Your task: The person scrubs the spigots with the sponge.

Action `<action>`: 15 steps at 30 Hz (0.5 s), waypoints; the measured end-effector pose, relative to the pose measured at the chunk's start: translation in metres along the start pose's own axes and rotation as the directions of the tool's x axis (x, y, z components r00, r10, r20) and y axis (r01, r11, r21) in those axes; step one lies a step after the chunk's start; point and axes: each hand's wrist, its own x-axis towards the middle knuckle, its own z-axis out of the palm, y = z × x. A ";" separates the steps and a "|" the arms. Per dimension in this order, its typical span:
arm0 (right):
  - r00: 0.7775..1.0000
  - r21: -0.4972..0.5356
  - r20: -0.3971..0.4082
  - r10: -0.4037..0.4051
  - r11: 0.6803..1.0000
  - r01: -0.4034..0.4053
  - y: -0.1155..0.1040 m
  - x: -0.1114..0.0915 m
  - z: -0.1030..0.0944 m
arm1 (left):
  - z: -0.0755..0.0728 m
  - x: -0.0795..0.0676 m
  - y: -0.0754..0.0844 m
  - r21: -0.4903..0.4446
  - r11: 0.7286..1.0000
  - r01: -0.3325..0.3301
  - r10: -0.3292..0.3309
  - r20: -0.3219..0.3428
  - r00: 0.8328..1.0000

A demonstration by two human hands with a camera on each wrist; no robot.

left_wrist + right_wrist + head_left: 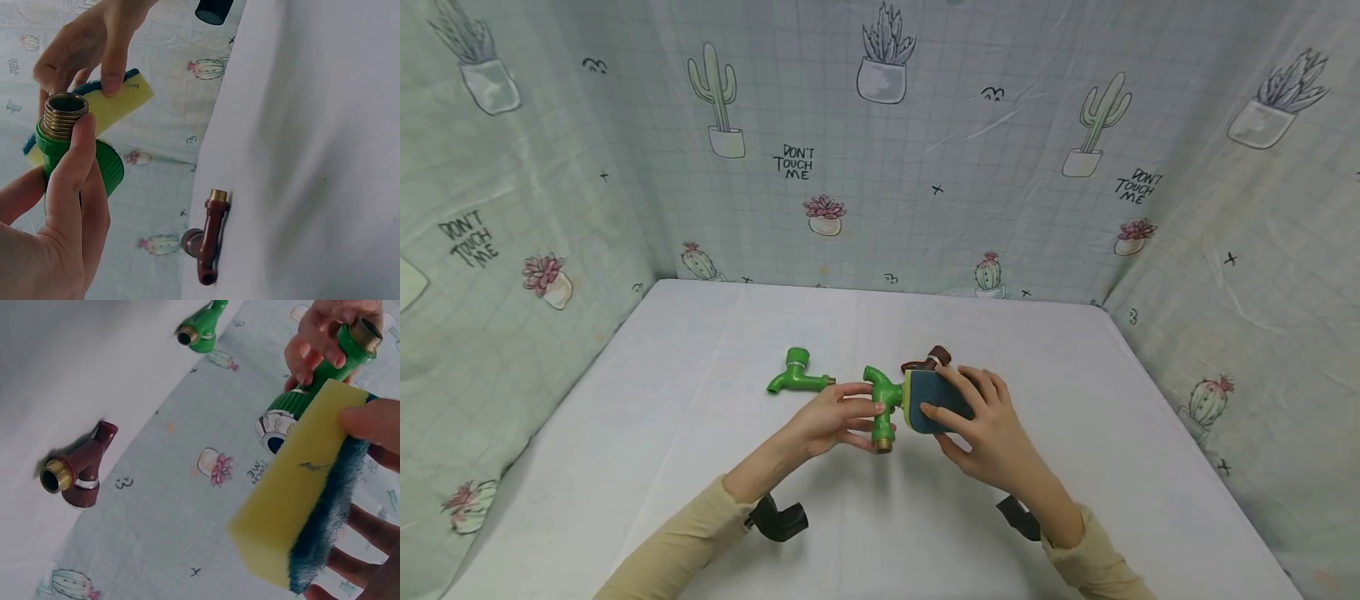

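Observation:
My left hand (841,417) grips a green plastic tap (883,404) by its body, its threaded brass end pointing down toward me in the head view. In my right hand (992,429) is a sponge (936,402), yellow with a dark blue scouring side, pinched between thumb and fingers. The sponge's yellow face (300,481) is turned to the tap's ribbed knob (284,412), right at its silver and blue end. Both things are held up above the white table, as the left wrist view shows the sponge (122,103) behind the tap.
A second green tap (797,372) lies on the white table (700,350), left of the hands. A brown tap (211,240) lies behind the sponge, partly hidden in the head view. Black wrist-worn devices (778,518) show under the forearms. A cactus-print cloth (940,167) surrounds the table's back and sides.

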 end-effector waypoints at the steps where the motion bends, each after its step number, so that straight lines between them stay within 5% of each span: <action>1: 1.000 -0.011 -0.001 -0.002 1.000 0.002 -0.001 0.000 0.000 | 0.000 0.000 0.000 0.002 1.000 0.001 -0.001 -0.003 1.000; 15: 0.998 -0.002 0.031 0.050 0.999 -0.050 0.001 0.009 -0.007 | 0.007 -0.004 -0.004 0.153 0.987 -0.050 0.045 0.035 0.998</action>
